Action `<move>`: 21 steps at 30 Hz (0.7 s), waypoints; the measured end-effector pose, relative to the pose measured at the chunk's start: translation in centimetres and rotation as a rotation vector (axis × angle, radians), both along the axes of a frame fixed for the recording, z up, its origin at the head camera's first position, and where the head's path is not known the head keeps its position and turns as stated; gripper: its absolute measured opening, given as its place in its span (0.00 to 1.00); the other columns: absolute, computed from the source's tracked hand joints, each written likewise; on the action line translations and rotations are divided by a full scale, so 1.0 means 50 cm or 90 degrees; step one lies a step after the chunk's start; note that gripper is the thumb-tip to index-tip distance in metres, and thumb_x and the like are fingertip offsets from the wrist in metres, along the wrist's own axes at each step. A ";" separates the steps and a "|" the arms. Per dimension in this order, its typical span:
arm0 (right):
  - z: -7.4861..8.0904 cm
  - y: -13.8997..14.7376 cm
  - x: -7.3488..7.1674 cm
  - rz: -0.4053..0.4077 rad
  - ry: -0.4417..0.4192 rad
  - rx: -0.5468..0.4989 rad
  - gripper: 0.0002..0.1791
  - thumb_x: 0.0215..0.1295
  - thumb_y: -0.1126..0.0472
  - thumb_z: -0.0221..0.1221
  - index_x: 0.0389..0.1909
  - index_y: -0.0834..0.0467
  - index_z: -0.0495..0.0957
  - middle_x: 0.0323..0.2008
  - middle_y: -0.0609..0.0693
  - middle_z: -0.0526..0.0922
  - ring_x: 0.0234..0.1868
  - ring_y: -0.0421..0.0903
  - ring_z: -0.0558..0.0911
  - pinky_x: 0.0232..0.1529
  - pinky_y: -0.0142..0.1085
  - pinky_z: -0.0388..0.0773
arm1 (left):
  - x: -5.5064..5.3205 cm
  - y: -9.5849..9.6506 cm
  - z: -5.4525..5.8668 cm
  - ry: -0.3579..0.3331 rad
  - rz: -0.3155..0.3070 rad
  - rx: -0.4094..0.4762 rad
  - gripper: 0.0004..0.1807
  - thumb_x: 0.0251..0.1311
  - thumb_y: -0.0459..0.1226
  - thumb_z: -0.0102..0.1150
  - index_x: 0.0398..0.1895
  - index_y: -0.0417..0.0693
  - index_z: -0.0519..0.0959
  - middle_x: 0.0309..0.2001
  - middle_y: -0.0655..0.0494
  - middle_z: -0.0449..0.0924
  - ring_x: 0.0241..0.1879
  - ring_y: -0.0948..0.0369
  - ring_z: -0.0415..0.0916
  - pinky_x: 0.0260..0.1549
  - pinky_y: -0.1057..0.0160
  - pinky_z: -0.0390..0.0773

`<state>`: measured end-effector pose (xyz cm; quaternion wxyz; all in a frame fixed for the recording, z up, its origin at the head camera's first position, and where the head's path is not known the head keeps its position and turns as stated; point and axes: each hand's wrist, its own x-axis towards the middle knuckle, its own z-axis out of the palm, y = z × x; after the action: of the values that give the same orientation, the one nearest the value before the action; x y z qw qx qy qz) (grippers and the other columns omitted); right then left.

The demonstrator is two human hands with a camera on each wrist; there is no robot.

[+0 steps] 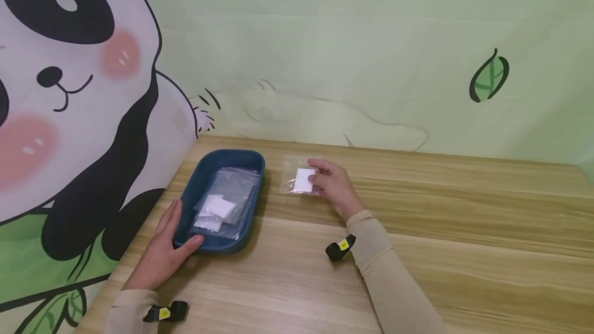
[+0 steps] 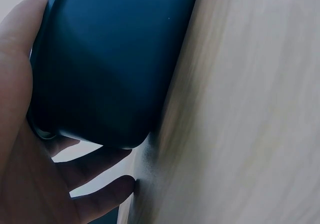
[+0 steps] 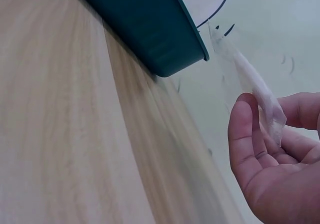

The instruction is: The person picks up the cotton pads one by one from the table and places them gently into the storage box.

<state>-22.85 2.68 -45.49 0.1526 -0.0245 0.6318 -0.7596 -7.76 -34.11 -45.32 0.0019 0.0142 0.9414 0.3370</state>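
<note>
A dark blue plastic tray [image 1: 257, 205] with rounded corners stands on the table's left part. Inside lie several clear plastic bags [image 1: 236, 184] with white square pieces [image 1: 221, 206]. My left hand [image 1: 162, 251] grips the tray's near left corner, thumb at the near rim and fingers along the left side; the left wrist view shows the tray wall [image 2: 115, 64] from close by. To the right of the tray, my right hand [image 1: 336, 187] pinches a small clear bag [image 1: 289, 169] holding a white square. In the right wrist view this bag [image 3: 257, 84] hangs between thumb and fingers.
Both hands are over a wooden table [image 1: 464, 210]. Behind it rises a pale green backdrop [image 1: 371, 66] with a printed panda [image 1: 125, 133] at the left and a leaf at the right. Black straps with yellow labels sit on both wrists.
</note>
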 end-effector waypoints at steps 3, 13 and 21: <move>0.007 -0.002 0.003 0.000 0.001 -0.003 0.30 0.68 0.76 0.55 0.71 0.63 0.69 0.61 0.59 0.76 0.39 0.46 0.81 0.40 0.34 0.83 | 0.000 0.000 0.001 -0.005 0.001 -0.002 0.56 0.66 0.52 0.64 0.82 0.48 0.36 0.81 0.39 0.33 0.76 0.34 0.39 0.63 0.27 0.52; 0.019 -0.012 0.011 0.006 0.029 -0.032 0.37 0.65 0.79 0.56 0.76 0.66 0.59 0.69 0.60 0.70 0.40 0.47 0.82 0.42 0.34 0.83 | 0.000 0.001 -0.001 -0.004 0.001 -0.008 0.56 0.65 0.53 0.64 0.82 0.47 0.36 0.80 0.39 0.34 0.76 0.35 0.40 0.63 0.27 0.52; 0.033 -0.036 0.024 0.002 0.032 -0.011 0.40 0.63 0.81 0.55 0.77 0.65 0.57 0.73 0.57 0.66 0.46 0.53 0.81 0.46 0.37 0.83 | -0.001 0.001 -0.002 0.005 0.003 -0.005 0.56 0.66 0.53 0.63 0.83 0.48 0.37 0.80 0.39 0.34 0.76 0.35 0.39 0.64 0.27 0.51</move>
<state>-21.64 0.88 -43.86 0.1382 -0.0459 0.6286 -0.7640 -7.80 -34.09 -45.43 -0.0027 0.0130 0.9427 0.3334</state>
